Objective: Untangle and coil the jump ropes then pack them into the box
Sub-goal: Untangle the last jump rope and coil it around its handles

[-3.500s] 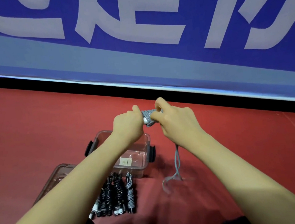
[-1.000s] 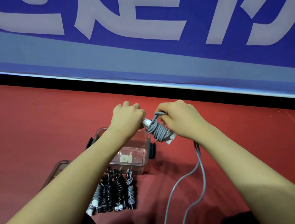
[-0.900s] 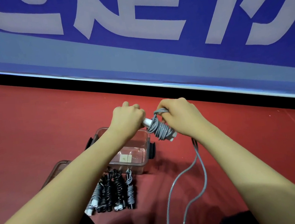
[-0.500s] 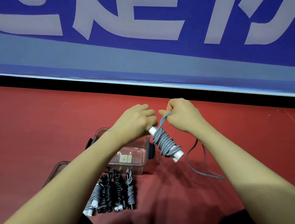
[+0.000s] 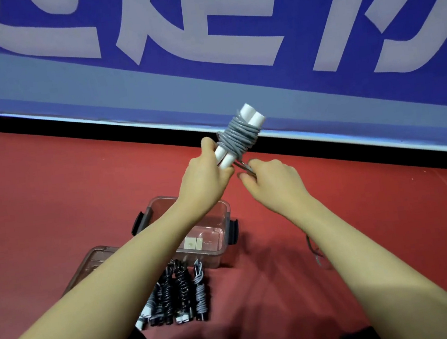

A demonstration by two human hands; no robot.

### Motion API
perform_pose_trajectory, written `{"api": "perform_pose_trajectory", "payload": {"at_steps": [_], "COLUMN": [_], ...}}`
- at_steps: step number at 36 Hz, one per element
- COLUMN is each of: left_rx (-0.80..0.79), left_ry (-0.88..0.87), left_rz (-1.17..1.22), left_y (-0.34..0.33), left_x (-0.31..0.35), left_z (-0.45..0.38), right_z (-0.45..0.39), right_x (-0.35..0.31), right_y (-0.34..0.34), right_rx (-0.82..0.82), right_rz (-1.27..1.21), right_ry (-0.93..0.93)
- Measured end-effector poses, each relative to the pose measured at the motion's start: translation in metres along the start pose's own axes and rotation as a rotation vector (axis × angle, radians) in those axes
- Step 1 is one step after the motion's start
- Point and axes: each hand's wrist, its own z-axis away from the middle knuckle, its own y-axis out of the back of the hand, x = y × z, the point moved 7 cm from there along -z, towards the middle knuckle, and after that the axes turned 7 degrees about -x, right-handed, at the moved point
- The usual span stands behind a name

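Grey jump rope [image 5: 236, 136], wound in tight turns round its two white handles [image 5: 251, 115], held up at centre frame, tilted with the free handle ends toward 1 o'clock. Gripped at the lower handle ends by the left hand [image 5: 205, 178], fingers curled round them, thumb along the side at 11 o'clock. Just beside, at 4 o'clock from the bundle, the right hand [image 5: 271, 180], pinching a short loose stretch of the grey cord between thumb and fingertips; cord running from the pinch up into the coil. A further bit of loose grey cord [image 5: 312, 251] on the floor at 5 o'clock, partly hidden behind the right forearm; connection to the held rope not clear.

Further out, below the left wrist at 6 o'clock, a clear plastic box [image 5: 220, 243] with dark latches, open, on the red floor [image 5: 52, 204]; small pale labels on its near wall; contents hard to make out. At 8 o'clock from the box, touching or just beside it, its clear lid [image 5: 93, 261], lying flat, partly covered by the left forearm. At 6 o'clock from the box, a row of coiled ropes [image 5: 176, 296], black and grey, lying side by side. Across the top, from 9 to 3 o'clock, a blue banner [image 5: 310, 17] with large white characters above a black strip.
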Motion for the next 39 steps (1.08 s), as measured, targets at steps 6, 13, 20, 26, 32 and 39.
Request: {"api": "perform_pose_trajectory", "payload": {"at_steps": [6,13,20,26,32,39], "left_rx": [-0.022,-0.113,-0.228,-0.321,-0.387,-0.168], "left_ry": [0.159,0.257,0.168,-0.038,-0.195,-0.377], "left_rz": [-0.126,-0.402,-0.753,-0.974,-1.024,-0.871], "left_y": [-0.004,-0.015,-0.016,-0.033,-0.048,-0.031], "left_x": [-0.017,-0.032,-0.047,-0.034,-0.025,-0.009], "left_z": [-0.003,-0.007,-0.005,0.001,0.001,-0.002], "right_z": [0.003,0.007,0.015,0.013,0.006,-0.001], "right_x": [-0.013,-0.018,-0.027,-0.027,-0.002,0.015], "right_y": [0.004,0.012,0.018,0.017,0.010,-0.001], "right_rx": [-0.020,-0.008,0.004,0.028,-0.010,-0.044], "right_rz": [0.018,0.065,0.164,0.221,0.015,-0.387], "right_ry": [0.044,0.088,0.203,0.221,0.062,-0.067]}}
